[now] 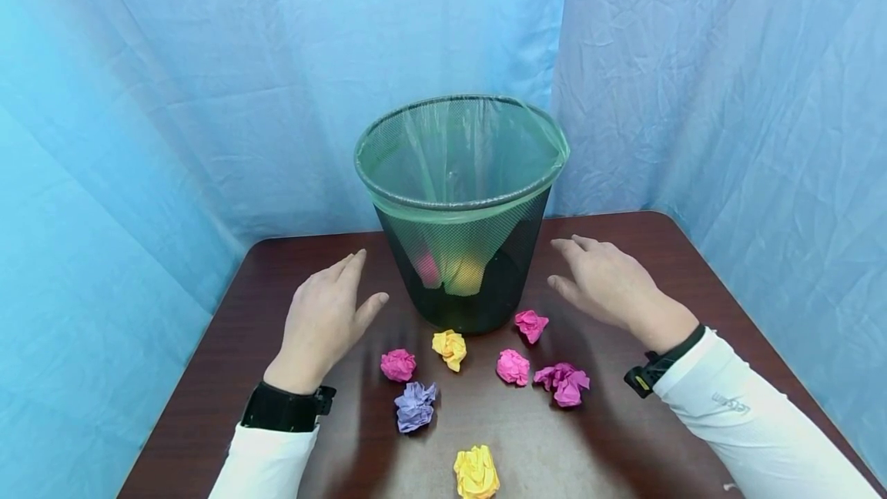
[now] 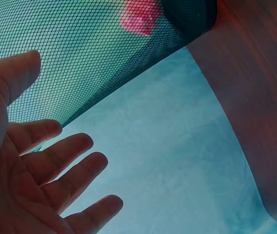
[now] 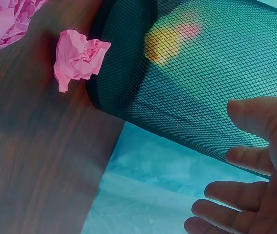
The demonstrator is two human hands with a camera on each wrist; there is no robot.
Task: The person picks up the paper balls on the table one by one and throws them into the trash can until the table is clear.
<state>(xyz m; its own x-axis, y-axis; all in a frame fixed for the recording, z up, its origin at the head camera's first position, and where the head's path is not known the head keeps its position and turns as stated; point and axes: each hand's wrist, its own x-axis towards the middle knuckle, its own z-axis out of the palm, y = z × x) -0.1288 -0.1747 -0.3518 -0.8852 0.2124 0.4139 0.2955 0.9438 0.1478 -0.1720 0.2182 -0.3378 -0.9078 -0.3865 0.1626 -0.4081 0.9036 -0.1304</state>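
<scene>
A black mesh wastebasket [image 1: 516, 252] lined with a thin green bag [image 1: 478, 175] stands upright toward the back of the table. Through its mesh, pink paper [image 2: 141, 17] and yellow paper [image 3: 162, 45] show low in the bag. To the basket's left, my left hand [image 1: 322, 318] is held with fingers straight, thumb toward the mesh, holding nothing. On the opposite side my right hand [image 1: 610, 283] has its fingers extended, also with nothing in it. Closest to the right hand lies a crumpled pink paper ball [image 3: 80, 58], beside the basket's base.
On the dark wooden table [image 1: 229, 376], more crumpled paper lies in front of the basket: a yellow ball [image 1: 450, 349], a pink ball [image 1: 398, 365], a purple ball [image 1: 416, 406], a magenta ball [image 1: 564, 385] and a near yellow ball [image 1: 476, 472]. Blue cloth [image 1: 277, 98] hangs behind.
</scene>
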